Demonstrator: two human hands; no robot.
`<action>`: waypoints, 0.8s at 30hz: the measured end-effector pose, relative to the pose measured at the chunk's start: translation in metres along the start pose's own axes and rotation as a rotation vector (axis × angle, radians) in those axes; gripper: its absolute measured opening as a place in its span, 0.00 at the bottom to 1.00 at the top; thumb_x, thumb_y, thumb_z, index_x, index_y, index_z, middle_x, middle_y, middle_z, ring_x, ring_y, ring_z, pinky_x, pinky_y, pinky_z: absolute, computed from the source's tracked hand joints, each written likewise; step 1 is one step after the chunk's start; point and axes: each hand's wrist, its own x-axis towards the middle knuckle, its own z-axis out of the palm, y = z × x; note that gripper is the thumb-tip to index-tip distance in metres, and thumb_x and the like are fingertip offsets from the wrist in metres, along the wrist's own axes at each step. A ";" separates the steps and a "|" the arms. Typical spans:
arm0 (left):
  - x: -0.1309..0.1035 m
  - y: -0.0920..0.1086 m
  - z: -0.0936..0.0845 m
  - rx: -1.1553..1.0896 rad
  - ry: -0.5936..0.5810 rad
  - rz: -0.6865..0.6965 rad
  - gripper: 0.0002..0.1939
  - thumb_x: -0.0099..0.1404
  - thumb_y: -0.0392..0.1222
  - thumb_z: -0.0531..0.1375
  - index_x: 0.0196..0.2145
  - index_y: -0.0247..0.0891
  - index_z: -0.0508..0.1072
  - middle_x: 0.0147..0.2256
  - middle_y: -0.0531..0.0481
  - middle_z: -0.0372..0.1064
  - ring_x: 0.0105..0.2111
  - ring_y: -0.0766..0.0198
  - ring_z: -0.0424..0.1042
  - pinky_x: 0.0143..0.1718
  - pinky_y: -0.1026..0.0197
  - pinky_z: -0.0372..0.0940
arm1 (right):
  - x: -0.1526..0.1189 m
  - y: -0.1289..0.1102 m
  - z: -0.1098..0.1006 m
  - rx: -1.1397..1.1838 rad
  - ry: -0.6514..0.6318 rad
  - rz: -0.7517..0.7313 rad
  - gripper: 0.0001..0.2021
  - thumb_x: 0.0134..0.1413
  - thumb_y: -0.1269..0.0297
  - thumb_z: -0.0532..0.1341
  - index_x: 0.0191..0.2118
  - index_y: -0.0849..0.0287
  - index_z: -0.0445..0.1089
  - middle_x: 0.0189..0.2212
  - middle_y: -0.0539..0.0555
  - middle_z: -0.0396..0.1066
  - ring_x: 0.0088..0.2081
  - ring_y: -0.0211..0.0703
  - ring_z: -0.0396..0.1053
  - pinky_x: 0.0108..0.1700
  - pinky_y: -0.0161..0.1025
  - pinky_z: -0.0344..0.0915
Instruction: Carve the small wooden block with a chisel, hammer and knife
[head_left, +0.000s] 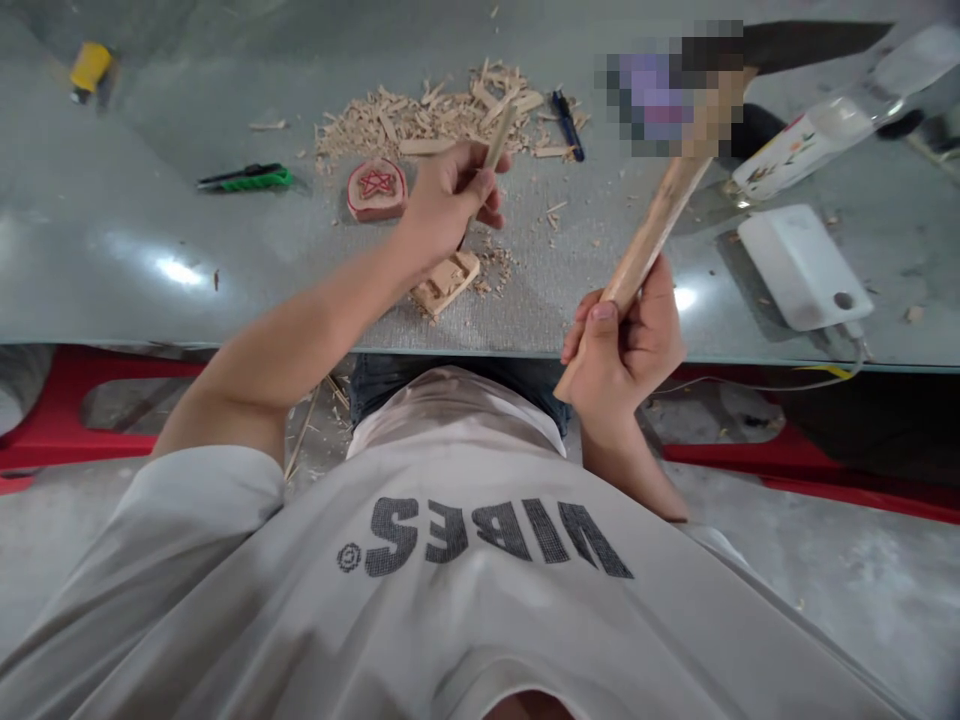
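Note:
My left hand (461,195) is closed around the light wooden handle of a chisel (501,138). The chisel stands tilted, its dark blade partly hidden and pointing down at a small carved wooden block (450,282) near the table's front edge. This block has a recess cut in its top and chips beside it. My right hand (634,335) grips the lower part of a hammer's long wooden handle (660,215), raised to the right. The hammer's dark head (817,45) tapers to the right; its near part is blurred by pixels. A rounded wooden piece with a red star (377,188) lies beside my left wrist.
Wood shavings (420,115) are heaped behind my left hand, near a dark blue pen (568,125). A green utility knife (247,178) and yellow tape measure (91,68) lie left. On the right are a clear bottle (802,150) and a white corded box (802,265).

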 end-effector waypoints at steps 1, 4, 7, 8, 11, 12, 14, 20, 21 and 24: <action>0.000 -0.004 0.000 0.006 -0.024 -0.003 0.06 0.92 0.39 0.63 0.51 0.42 0.80 0.35 0.51 0.74 0.31 0.57 0.76 0.46 0.47 0.82 | 0.000 0.002 0.000 0.008 0.015 -0.007 0.38 0.91 0.29 0.62 0.93 0.32 0.66 0.45 0.56 0.79 0.25 0.42 0.64 0.25 0.45 0.69; 0.005 -0.008 0.001 -0.005 -0.165 -0.008 0.23 0.89 0.65 0.74 0.50 0.42 0.81 0.33 0.50 0.75 0.31 0.54 0.78 0.43 0.47 0.81 | -0.002 0.007 0.000 0.045 0.026 -0.004 0.37 0.90 0.31 0.65 0.92 0.32 0.69 0.44 0.55 0.78 0.24 0.41 0.64 0.25 0.43 0.69; 0.011 0.002 -0.003 -0.007 -0.312 -0.019 0.44 0.72 0.87 0.84 0.48 0.43 0.79 0.33 0.47 0.79 0.34 0.50 0.84 0.47 0.44 0.82 | -0.006 0.011 0.002 0.120 0.010 0.011 0.36 0.88 0.33 0.68 0.90 0.31 0.70 0.43 0.54 0.78 0.24 0.41 0.62 0.23 0.42 0.66; 0.013 0.007 -0.005 0.000 -0.335 -0.010 0.46 0.69 0.89 0.85 0.47 0.44 0.78 0.34 0.47 0.81 0.36 0.49 0.86 0.49 0.45 0.82 | -0.007 0.011 0.003 0.145 0.010 0.017 0.35 0.88 0.33 0.68 0.90 0.31 0.70 0.42 0.53 0.77 0.24 0.40 0.61 0.22 0.41 0.65; 0.013 0.016 -0.011 0.011 -0.288 0.028 0.43 0.73 0.83 0.87 0.49 0.46 0.74 0.37 0.46 0.85 0.40 0.49 0.89 0.50 0.46 0.80 | -0.009 0.007 0.008 0.174 0.031 0.029 0.35 0.87 0.33 0.69 0.88 0.33 0.72 0.41 0.51 0.77 0.23 0.38 0.59 0.22 0.40 0.63; 0.012 0.017 -0.012 0.021 -0.236 0.029 0.39 0.76 0.78 0.87 0.49 0.46 0.73 0.37 0.48 0.85 0.39 0.49 0.89 0.49 0.46 0.79 | -0.009 0.005 0.010 0.168 0.038 0.033 0.35 0.87 0.32 0.69 0.88 0.34 0.72 0.41 0.51 0.77 0.23 0.38 0.58 0.22 0.40 0.64; 0.008 0.013 -0.012 0.065 -0.093 0.007 0.29 0.84 0.65 0.83 0.49 0.48 0.71 0.37 0.51 0.84 0.37 0.52 0.86 0.47 0.46 0.79 | -0.009 0.000 0.012 0.149 0.042 0.040 0.35 0.87 0.31 0.68 0.87 0.37 0.74 0.40 0.51 0.77 0.23 0.38 0.57 0.22 0.40 0.64; 0.003 -0.011 -0.012 0.195 0.070 -0.040 0.20 0.92 0.59 0.72 0.49 0.53 0.65 0.36 0.57 0.79 0.31 0.55 0.77 0.40 0.47 0.73 | -0.012 -0.005 0.011 0.116 0.029 0.018 0.34 0.88 0.32 0.67 0.87 0.37 0.74 0.40 0.50 0.78 0.23 0.38 0.57 0.23 0.41 0.65; 0.005 -0.015 -0.012 0.203 0.059 -0.023 0.23 0.91 0.67 0.72 0.50 0.54 0.65 0.35 0.57 0.78 0.30 0.55 0.75 0.39 0.47 0.72 | -0.013 -0.005 0.011 0.110 0.019 0.022 0.34 0.89 0.32 0.66 0.87 0.36 0.73 0.40 0.51 0.78 0.23 0.39 0.58 0.23 0.41 0.66; 0.016 -0.024 -0.010 0.213 0.018 0.047 0.33 0.85 0.84 0.69 0.51 0.55 0.65 0.34 0.57 0.76 0.30 0.54 0.70 0.37 0.46 0.72 | -0.014 -0.003 0.010 0.096 -0.022 0.044 0.34 0.90 0.33 0.65 0.89 0.36 0.71 0.41 0.52 0.78 0.23 0.40 0.60 0.24 0.42 0.67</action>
